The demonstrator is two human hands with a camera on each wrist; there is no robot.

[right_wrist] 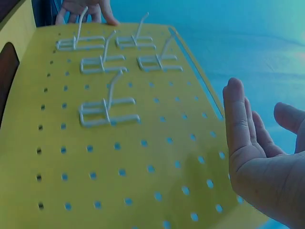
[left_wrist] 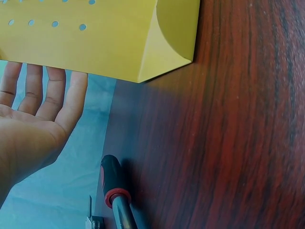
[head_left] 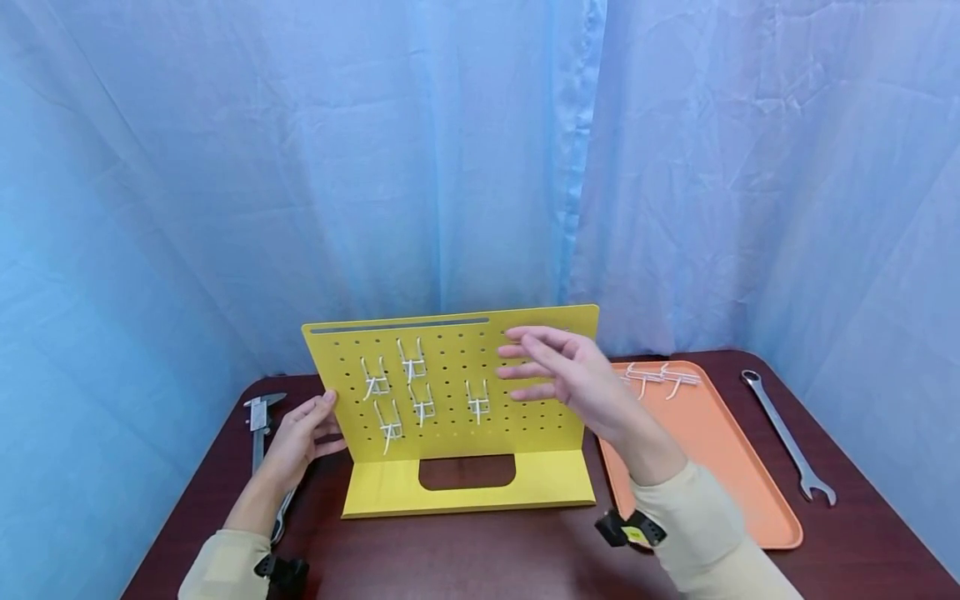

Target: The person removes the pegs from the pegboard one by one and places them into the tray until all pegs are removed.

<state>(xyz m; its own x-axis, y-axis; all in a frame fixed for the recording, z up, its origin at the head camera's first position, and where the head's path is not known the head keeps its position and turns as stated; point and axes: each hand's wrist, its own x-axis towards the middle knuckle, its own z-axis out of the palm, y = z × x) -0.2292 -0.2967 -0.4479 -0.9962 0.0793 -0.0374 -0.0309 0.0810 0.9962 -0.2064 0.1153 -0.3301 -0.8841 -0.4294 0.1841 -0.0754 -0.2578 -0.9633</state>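
Observation:
A yellow pegboard (head_left: pixel 457 443) stands upright on its flat base, with several white wire hooks (head_left: pixel 477 407) mounted on its left and middle part. My left hand (head_left: pixel 296 440) grips the board's left edge, thumb at the front. In the left wrist view, the fingers (left_wrist: pixel 57 93) of that hand reach behind the board. Raised before the board's right half is my right hand (head_left: pixel 577 375), its fingers extended and holding nothing. The right wrist view shows this hand (right_wrist: pixel 267 152) beside the top edge, apart from the hooks (right_wrist: pixel 108 107).
An orange tray (head_left: pixel 705 454) at the right carries more white hooks (head_left: pixel 678 380) along its far side. Beyond it lies a combination wrench (head_left: pixel 783 437). At the left are a caliper (head_left: pixel 258 418) and a tool with a black and red handle (left_wrist: pixel 113 179). A blue curtain (head_left: pixel 450 167) hangs behind.

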